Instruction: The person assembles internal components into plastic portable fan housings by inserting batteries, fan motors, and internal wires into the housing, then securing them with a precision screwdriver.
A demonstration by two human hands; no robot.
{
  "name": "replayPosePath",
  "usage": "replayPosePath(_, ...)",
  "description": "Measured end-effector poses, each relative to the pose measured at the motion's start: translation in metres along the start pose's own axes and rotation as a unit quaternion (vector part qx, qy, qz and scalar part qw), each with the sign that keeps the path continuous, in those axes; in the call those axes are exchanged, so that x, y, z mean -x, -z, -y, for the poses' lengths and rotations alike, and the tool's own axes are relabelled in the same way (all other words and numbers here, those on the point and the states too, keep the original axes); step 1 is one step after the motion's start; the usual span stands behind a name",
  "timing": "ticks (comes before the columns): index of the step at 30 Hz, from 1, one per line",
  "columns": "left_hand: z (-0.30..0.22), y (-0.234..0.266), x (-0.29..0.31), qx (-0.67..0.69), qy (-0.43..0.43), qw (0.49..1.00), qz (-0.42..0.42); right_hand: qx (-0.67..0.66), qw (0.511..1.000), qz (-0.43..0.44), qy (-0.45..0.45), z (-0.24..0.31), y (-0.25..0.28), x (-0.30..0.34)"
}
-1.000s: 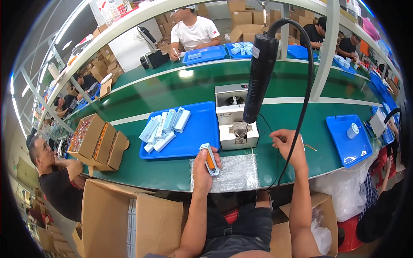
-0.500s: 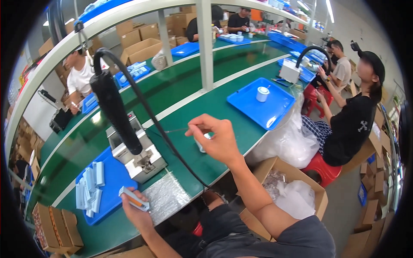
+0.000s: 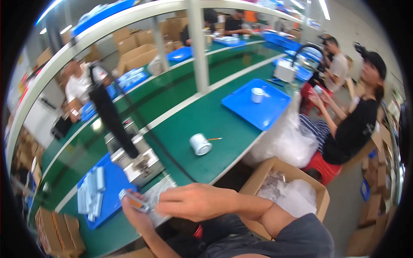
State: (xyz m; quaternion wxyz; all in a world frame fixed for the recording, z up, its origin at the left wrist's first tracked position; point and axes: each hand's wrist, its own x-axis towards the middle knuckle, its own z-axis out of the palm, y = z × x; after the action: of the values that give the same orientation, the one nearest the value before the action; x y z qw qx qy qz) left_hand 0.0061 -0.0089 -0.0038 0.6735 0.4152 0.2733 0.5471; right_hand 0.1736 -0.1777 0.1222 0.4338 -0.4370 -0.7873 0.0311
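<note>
My left hand [image 3: 138, 217] grips a light blue, box-shaped plastic case [image 3: 134, 201] with an orange strip along its inside. Close beside it is my right hand [image 3: 187, 203], its fingers curled together; whatever they hold, if anything, is hidden and blurred. A sheet of clear bubble wrap [image 3: 168, 182] lies partly under my right hand on the green table [image 3: 180, 124]. Beyond the hands a white tub [image 3: 201, 144] lies tilted, a thin orange-tipped stick [image 3: 214, 139] at its right side. To the left, a blue tray [image 3: 112, 200] bears several light blue cases [image 3: 91, 193].
A grey-white bench machine [image 3: 144, 165] with a black hose [image 3: 112, 118] stands beyond my left hand. Farther right, a blue tray [image 3: 241, 105] holds a white cup [image 3: 257, 95]. Off the table's near edge is an open carton [image 3: 318, 202] of plastic bags. A co-worker [image 3: 350, 122] sits at right.
My right hand has moved down and left from above the white tub to the case in my left hand. The thin rod it held no longer shows in its fingers. My left hand stays nearly in place.
</note>
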Motion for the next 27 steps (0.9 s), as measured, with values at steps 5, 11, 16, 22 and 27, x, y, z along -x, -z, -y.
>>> replayPosePath(5, 0.001, -0.027, 0.013, -0.112, 0.000, 0.982, 0.153, 0.083, 0.985, 0.002, -0.151, -0.038, -0.036, 0.015)
replayPosePath(11, -0.004, -0.012, 0.025, -0.145, 0.059, 0.977, 0.143, 0.004, 0.973, -0.055, -0.223, -0.062, -0.063, 0.013)
replayPosePath(16, -0.007, -0.023, 0.010, -0.122, 0.063, 0.976, 0.170, -0.145, 0.940, -0.198, -0.236, -0.068, -0.055, 0.001)
replayPosePath(22, -0.001, -0.018, 0.009, -0.099, 0.065, 0.978, 0.174, -0.187, 0.942, -0.216, -0.175, -0.064, -0.061, -0.009)
replayPosePath(27, 0.002, -0.018, 0.013, -0.094, 0.063, 0.976, 0.184, -0.113, 0.969, -0.189, -0.114, -0.067, -0.068, -0.008)
